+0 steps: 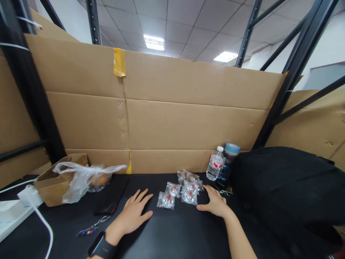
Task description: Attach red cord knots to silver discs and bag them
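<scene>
Several small clear plastic packets (189, 196), each with a round, coil-like item and a red spot inside, lie bunched on the black tabletop (172, 237). My left hand (134, 212) is to the left of them, palm down with its fingers spread, holding nothing. A dark watch (103, 247) is on that wrist. My right hand (213, 202) is at the right edge of the bunch, thumb and fingers apart beside the nearest packets. Whether its fingertips touch a packet I cannot tell.
At the back right stand a water bottle (215, 163) and a blue-lidded bottle (228, 161), beside a large black bag (288, 194). On the left are a dark pouch (109, 198), a keychain (88, 230), a plastic bag (81, 183), a cardboard box (50, 187) and a power strip (13, 219).
</scene>
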`<state>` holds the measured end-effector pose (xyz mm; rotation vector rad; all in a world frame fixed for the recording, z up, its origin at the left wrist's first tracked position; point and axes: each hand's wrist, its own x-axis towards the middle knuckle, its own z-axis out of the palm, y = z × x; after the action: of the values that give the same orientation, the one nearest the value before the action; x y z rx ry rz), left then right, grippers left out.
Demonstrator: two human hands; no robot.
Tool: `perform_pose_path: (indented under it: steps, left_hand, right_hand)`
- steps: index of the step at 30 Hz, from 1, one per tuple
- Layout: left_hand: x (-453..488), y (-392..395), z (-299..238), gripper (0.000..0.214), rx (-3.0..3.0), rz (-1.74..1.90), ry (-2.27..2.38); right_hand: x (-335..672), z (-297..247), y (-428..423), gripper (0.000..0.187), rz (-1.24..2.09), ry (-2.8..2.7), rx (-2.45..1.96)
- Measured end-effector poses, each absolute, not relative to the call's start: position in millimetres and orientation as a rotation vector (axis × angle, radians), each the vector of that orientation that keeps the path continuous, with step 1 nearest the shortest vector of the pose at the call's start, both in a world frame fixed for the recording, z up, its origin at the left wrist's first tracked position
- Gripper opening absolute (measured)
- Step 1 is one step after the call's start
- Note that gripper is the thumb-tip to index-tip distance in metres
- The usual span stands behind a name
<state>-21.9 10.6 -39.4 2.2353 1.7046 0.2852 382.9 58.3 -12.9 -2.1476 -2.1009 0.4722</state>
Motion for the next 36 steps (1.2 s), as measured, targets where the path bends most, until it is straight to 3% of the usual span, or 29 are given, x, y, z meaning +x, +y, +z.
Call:
perform_pose_path:
  steps: [20,28,36]
  left_hand:
    - [-32.0,21.9,-42.9,0.065,2.301,0.331,1.67]
    - [-35.1,27.1,-37.2,0.061,2.344,0.375,1.664]
    - [-35.0,28.4,-40.9,0.06,2.332,0.365,1.684]
  right_hand:
    - [387.3,-5.1,60.7,0.1,0.509,-2.193,-2.06]
    - [384.5,-4.6,58.1,0.105,0.489,-2.188,-2.048]
    - [390.6,-8.6,58.7,0.096,0.503,-2.141,-2.032]
